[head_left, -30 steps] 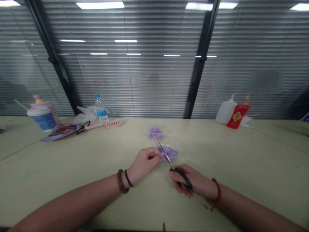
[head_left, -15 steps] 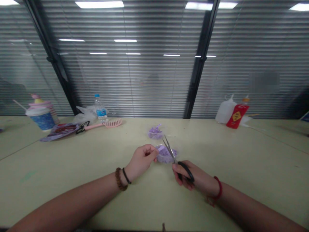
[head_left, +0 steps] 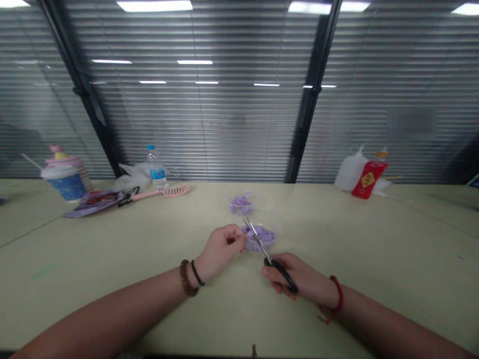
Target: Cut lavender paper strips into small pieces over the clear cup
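My right hand (head_left: pixel 290 276) is wrapped around the black handles of a pair of scissors (head_left: pixel 258 239), whose narrow blades slant up and left, only slightly apart. My left hand (head_left: pixel 226 244) pinches a small light-purple strip (head_left: pixel 247 232), its lower end hidden by the fingertips; paper or another thin material, I cannot tell. The blades cross just right of these fingertips, at the strip. Below the blades stands a clear round bowl (head_left: pixel 258 248) holding many purple bits. A second clear container (head_left: pixel 239 211) with darker purple bits sits right behind it.
At the back left are a blue cup (head_left: pixel 67 187), a water bottle (head_left: pixel 156 170), a plastic bag (head_left: pixel 134 175), a pink hairbrush (head_left: pixel 175 190) and a purple packet (head_left: pixel 92 205). A white squeeze bottle (head_left: pixel 350 172) and a red bottle (head_left: pixel 368 180) stand back right.
My right hand has brought the scissors a little left and down, and the blades have come closer together, now at the strip. My left hand has barely shifted.
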### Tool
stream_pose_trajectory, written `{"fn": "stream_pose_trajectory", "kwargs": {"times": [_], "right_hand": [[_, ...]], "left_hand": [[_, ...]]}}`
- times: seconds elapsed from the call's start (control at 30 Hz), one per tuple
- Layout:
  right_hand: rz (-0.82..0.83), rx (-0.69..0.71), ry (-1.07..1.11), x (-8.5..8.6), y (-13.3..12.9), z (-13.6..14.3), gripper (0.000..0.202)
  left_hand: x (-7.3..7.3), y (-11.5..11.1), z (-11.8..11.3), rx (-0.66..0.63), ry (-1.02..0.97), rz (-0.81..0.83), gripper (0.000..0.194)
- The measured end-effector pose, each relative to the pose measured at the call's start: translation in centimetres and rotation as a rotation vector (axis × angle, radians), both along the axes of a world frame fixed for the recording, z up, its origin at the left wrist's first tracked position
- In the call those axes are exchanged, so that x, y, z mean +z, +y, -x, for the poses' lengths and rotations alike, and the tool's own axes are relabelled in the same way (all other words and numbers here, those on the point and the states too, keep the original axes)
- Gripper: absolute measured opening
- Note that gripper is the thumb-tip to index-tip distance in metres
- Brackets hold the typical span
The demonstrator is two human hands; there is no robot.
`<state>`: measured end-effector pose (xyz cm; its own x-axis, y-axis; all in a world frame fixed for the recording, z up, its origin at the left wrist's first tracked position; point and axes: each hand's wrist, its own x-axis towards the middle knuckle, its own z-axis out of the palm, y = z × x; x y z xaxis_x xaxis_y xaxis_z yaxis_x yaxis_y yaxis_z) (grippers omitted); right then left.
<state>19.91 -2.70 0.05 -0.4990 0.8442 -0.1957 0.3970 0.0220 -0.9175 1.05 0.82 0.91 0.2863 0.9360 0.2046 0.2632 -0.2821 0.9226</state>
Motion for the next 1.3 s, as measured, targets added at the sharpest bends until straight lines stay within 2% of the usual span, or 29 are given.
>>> {"fn": "stream_pose_trajectory", "kwargs": {"times": [0.43,1.3], "right_hand": [[0.000,-0.001,-0.096,-0.25,0.19,-0.02,0.039],[0.038,-0.009,-0.022,0.18,0.00,0.09,0.049]], "left_hand": [[0.25,-0.26,-0.01,0.001,0.001,0.028,0.025],[0.49,-0.48,-0.16,-0.007,-0.017,0.075,0.024]]}}
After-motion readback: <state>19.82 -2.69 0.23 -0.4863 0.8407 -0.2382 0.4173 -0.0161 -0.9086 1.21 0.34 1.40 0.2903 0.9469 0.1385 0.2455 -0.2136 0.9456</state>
